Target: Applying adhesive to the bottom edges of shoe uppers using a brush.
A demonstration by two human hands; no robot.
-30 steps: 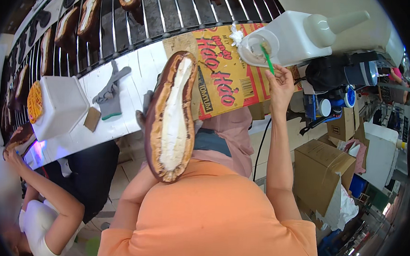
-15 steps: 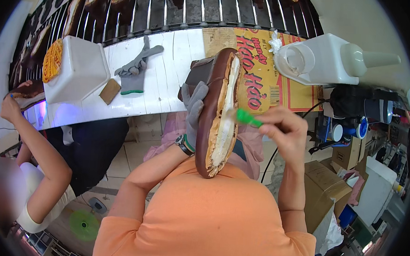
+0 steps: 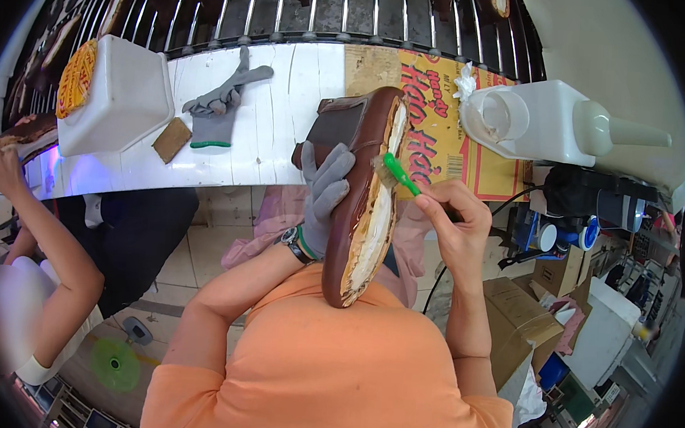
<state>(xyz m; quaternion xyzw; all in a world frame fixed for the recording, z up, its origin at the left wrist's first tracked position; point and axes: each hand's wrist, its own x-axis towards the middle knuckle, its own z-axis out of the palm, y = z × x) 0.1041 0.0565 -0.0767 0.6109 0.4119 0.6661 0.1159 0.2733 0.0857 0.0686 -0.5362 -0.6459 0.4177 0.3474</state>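
My left hand point(image 3: 325, 191), in a grey glove, is closed round a brown leather shoe point(image 3: 348, 214). The shoe lies tilted on its side, its lower end against my orange shirt. Its underside faces right and shows a whitish middle point(image 3: 373, 232) with a tan, ragged leather edge. Between the thumb and fingers of my bare right hand point(image 3: 458, 223) is a small brush point(image 3: 401, 175) with a green handle. The bristles touch the edge of the underside, above its middle.
Ahead stands a metal-barred rack point(image 3: 315, 12) carrying several shoes. On the white table lie a grey glove point(image 3: 217, 108), a brown block point(image 3: 172, 141), a white container point(image 3: 122, 95) and printed yellow cardboard point(image 3: 435, 102). A white jug point(image 3: 552, 121) sits right; a co-worker's arm point(image 3: 62, 248) works left.
The brush has moved up along the shoe's underside to its left edge, and its handle has turned. The shoe stays in my left hand, a little shifted in view.
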